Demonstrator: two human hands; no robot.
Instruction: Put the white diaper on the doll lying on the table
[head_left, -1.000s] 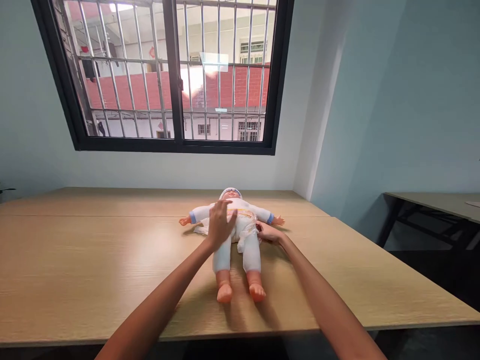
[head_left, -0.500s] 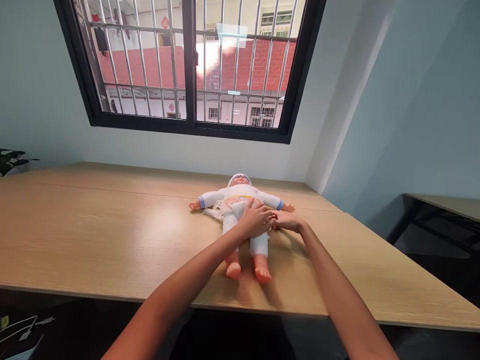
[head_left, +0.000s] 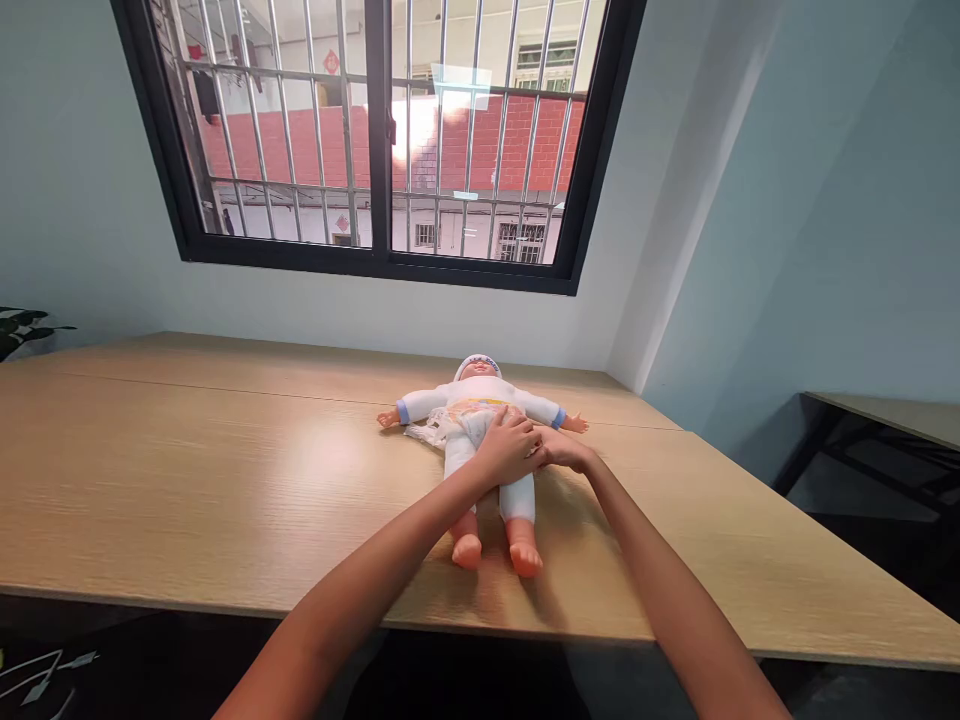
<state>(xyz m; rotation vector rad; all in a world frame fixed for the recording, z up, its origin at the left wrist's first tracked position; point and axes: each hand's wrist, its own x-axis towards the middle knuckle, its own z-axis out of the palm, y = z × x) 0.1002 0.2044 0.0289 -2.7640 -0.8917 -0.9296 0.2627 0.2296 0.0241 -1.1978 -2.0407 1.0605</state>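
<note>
Table [head_left: 225, 480]: left hand [head_left: 507, 449] now beside right hand [head_left: 564, 450] over doll [head_left: 478, 388]; both grips unclear.

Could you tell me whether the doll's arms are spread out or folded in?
Spread out: both arms of the doll reach sideways, and its bare hands lie apart on the table.

A plain indoor room whose exact kind we cannot tell, pale painted walls [head_left: 840, 220] around us, a dark-framed sliding window [head_left: 381, 150] with metal bars [head_left: 316, 130], a wide wood-look worktop [head_left: 187, 470], a second table [head_left: 885, 415] on our right, leaves [head_left: 26, 326] at far left.
</note>
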